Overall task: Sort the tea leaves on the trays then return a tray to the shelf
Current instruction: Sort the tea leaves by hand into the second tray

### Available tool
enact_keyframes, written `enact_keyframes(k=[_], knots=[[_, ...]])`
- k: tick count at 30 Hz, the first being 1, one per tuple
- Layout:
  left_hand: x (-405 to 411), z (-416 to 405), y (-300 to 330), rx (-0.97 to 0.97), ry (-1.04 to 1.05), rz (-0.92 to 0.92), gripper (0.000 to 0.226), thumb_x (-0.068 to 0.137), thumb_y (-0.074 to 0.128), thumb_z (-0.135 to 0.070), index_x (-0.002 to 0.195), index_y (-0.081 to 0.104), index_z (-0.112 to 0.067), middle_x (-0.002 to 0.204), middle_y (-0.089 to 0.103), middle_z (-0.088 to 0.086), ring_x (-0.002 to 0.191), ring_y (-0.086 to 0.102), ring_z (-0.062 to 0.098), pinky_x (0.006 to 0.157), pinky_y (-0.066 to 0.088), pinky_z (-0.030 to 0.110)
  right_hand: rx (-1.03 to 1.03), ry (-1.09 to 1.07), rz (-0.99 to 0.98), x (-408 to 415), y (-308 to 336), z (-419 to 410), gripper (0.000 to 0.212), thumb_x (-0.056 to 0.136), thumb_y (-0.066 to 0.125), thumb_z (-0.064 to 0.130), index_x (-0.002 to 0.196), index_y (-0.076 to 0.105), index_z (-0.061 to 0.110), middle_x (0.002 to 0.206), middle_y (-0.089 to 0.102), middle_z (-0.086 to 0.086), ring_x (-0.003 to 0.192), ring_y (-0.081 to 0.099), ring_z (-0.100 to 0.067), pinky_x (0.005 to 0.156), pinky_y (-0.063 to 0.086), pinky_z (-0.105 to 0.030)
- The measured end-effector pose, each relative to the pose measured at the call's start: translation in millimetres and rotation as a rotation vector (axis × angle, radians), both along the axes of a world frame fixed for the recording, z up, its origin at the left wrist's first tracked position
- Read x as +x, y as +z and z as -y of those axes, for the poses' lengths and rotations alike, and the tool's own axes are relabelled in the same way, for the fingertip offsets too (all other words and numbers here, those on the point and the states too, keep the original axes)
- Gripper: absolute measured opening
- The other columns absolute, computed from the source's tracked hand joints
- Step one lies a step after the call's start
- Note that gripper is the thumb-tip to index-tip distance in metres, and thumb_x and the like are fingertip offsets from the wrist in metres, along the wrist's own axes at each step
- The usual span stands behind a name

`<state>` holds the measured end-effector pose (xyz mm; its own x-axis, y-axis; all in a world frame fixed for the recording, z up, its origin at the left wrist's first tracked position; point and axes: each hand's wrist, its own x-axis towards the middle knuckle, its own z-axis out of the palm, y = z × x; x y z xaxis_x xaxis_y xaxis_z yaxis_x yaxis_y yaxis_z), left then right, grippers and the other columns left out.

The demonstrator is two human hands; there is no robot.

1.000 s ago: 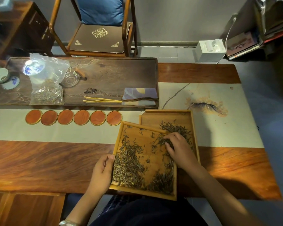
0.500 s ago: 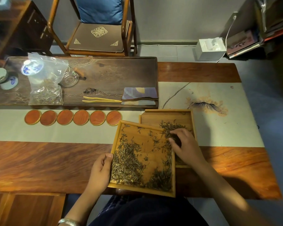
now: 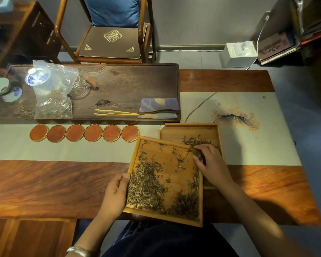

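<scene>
At 6 o'clock on the bench [image 3: 44,186], my left hand [image 3: 115,195] grips the near tray [image 3: 133,160] by its left rim. Right hand [image 3: 211,164], at its 2 o'clock corner, pinches tea leaves [image 3: 146,184] over the far tray [image 3: 176,133].

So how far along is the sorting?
Midway. The far tray already holds a small pile of leaves. The right hand is pinching more at the near tray's far right corner while the left hand grips its left edge. Most leaves remain there; neither tray is shelved.
</scene>
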<state>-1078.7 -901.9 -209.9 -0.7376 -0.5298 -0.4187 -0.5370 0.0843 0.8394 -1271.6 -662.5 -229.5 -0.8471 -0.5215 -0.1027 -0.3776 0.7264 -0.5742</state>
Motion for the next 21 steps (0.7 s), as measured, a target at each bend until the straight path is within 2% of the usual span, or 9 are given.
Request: enact_keyframes(k=[4,11,14,17,19,21], knots=[[3,2,-1,0.008,0.007,-0.013,0.030,0.101,0.043,-0.022,0.090,0.062,-0.001,0.087,0.062,0.023,0.086,0.058,0.035,0.076,0.042,0.038,0.013,-0.040,0.030,-9,0,0,0.033,0.093,0.056,0.029,0.122,0.056,0.015,0.117,0.054,-0.003,0.109,0.050,-0.017,0.085,0.040,-0.023],[3,2,-4,-0.009,0.031,-0.023,0.030,0.101,0.043,-0.021,0.088,0.061,0.000,0.087,0.061,0.028,0.086,0.056,0.041,0.077,0.043,0.044,0.016,0.005,-0.060,13,18,10,0.034,0.089,0.058,0.035,0.118,0.058,0.017,0.120,0.052,-0.002,0.114,0.047,-0.017,0.089,0.036,-0.024],[2,0,-8,0.007,0.037,-0.017,0.029,0.100,0.043,-0.021,0.088,0.062,-0.004,0.085,0.063,0.022,0.084,0.058,0.037,0.075,0.043,0.039,0.024,0.173,-0.107,42,30,30,0.039,0.088,0.052,0.041,0.120,0.058,0.020,0.127,0.053,-0.001,0.119,0.048,-0.017,0.097,0.037,-0.027],[-1,-4,-8,0.010,0.027,-0.014,0.027,0.101,0.043,-0.022,0.089,0.064,-0.010,0.082,0.068,0.009,0.083,0.062,0.024,0.076,0.045,0.035,0.004,0.418,-0.039,70,32,50,0.044,0.090,0.047,0.049,0.127,0.052,0.025,0.137,0.047,0.001,0.126,0.043,-0.018,0.103,0.041,-0.038],[-2,-6,-5,0.002,0.021,-0.020,0.027,0.101,0.043,-0.021,0.088,0.066,-0.016,0.080,0.070,0.001,0.078,0.063,0.009,0.070,0.046,0.022,0.036,0.575,-0.013,82,29,60,0.048,0.090,0.046,0.052,0.132,0.045,0.029,0.146,0.038,0.000,0.134,0.034,-0.020,0.106,0.035,-0.041],[-4,-8,-2,0.016,0.021,-0.039,0.028,0.101,0.043,-0.019,0.087,0.066,-0.016,0.079,0.071,-0.008,0.072,0.063,0.001,0.063,0.044,0.011,0.052,0.647,-0.021,88,26,65,0.048,0.090,0.047,0.051,0.133,0.044,0.029,0.149,0.034,-0.002,0.136,0.030,-0.022,0.105,0.032,-0.041]])
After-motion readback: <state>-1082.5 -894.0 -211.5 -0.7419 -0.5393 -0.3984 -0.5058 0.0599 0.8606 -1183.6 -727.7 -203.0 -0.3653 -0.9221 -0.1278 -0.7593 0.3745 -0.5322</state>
